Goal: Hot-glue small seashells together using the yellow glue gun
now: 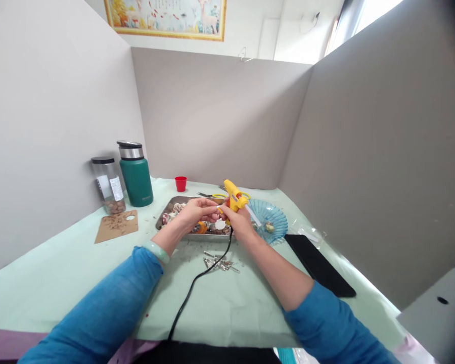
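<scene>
My right hand (239, 221) is closed around a yellow hot glue gun (234, 195), its nozzle pointing left and its black cord (197, 280) trailing toward me. My left hand (197, 211) is pinched on a small thing at the nozzle tip; I cannot make out what it is. Both hands hover over a metal tray (167, 211) filled with shells and small bits. A white round piece (220, 224) lies in the tray just under the hands.
A blue glass dish (271, 217) stands right of the tray, with a black flat object (318, 264) beside it. At the back left are a green flask (135, 174), a clear jar (108, 185), a red cup (181, 183) and a cardboard piece (117, 225). Scissors (209, 195) lie behind the tray; metal clips (220, 263) lie in front.
</scene>
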A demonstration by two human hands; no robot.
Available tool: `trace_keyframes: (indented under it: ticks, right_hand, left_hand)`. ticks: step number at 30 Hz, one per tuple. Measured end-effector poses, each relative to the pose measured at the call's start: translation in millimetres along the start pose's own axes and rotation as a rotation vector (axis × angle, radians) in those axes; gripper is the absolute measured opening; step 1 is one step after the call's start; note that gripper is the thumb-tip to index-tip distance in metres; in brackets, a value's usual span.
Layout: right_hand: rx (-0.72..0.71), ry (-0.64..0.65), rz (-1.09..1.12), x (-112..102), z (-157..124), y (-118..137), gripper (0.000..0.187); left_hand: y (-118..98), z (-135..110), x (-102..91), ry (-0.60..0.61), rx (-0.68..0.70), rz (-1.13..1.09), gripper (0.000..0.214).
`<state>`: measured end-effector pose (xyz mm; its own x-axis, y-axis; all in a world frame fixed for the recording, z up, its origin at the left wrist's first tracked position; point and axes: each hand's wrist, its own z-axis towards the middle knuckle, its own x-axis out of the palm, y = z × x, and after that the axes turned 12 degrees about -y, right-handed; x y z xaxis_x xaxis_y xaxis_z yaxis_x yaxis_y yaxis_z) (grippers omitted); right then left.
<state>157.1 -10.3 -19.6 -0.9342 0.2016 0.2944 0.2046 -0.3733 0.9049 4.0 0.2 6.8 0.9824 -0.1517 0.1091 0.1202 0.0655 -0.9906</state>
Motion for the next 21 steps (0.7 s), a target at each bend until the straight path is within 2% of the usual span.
trace_keyframes:
  ticks: [5,11,17,21]
  right_hand:
    - [0.019,0.003,-0.029,-1.0,2.6,-4.0,0.030]
    - [0.100,0.034,-0.084,-0.9,3.6,-4.9,0.032]
    - [0.070,0.071,-0.087,-5.0,8.8,-1.6,0.036]
    - [0.006,0.150,-0.195,-11.5,11.4,0.6,0.035]
  left_hand:
    - [0.9,1.8,-1.9,-0.046,0.007,0.012,0.025]
    - [9.0,14.4,-13.1,-0.170,0.074,-0.008,0.031]
    - [11.4,17.4,-14.8,-0.283,0.077,-0.019,0.031]
    - [7.9,15.8,-12.8,-0.317,0.106,0.013,0.030]
